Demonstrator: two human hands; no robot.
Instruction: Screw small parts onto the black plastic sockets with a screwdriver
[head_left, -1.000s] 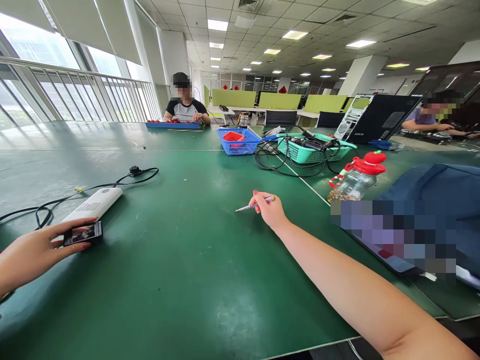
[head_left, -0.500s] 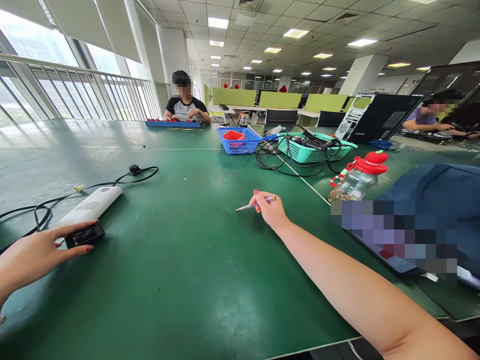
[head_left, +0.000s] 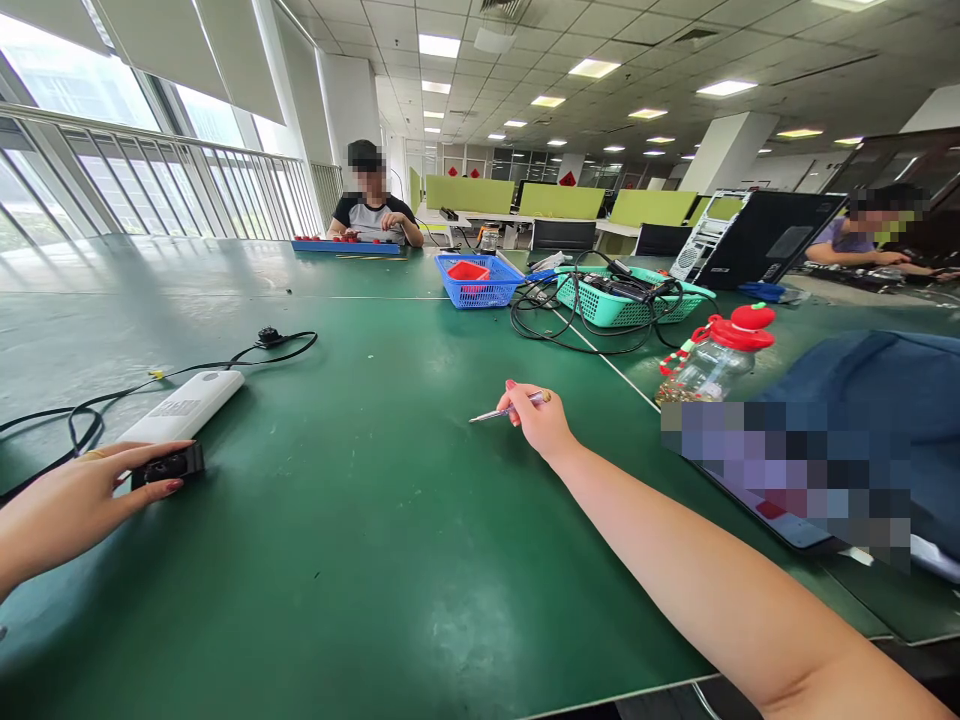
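My left hand (head_left: 71,500) grips a small black box-shaped part (head_left: 169,466) between thumb and fingers, resting it on the green table mat (head_left: 360,520) at the left. A white flat power bank (head_left: 184,407) lies just behind it, with a black cable (head_left: 225,362) running off it. My right hand (head_left: 541,420) rests on the mat in the middle and holds a thin metal-tipped screwdriver (head_left: 506,409) that points left.
A blue basket (head_left: 476,282) and a green basket (head_left: 622,297) with tangled black cables stand farther back. A clear bottle with a red lid (head_left: 712,358) and a blue cloth (head_left: 862,400) are at the right. Two other people sit at the far tables.
My left hand has tipped the black part down flat onto the mat and slid slightly toward the power bank. The right hand with the screwdriver has stayed still.
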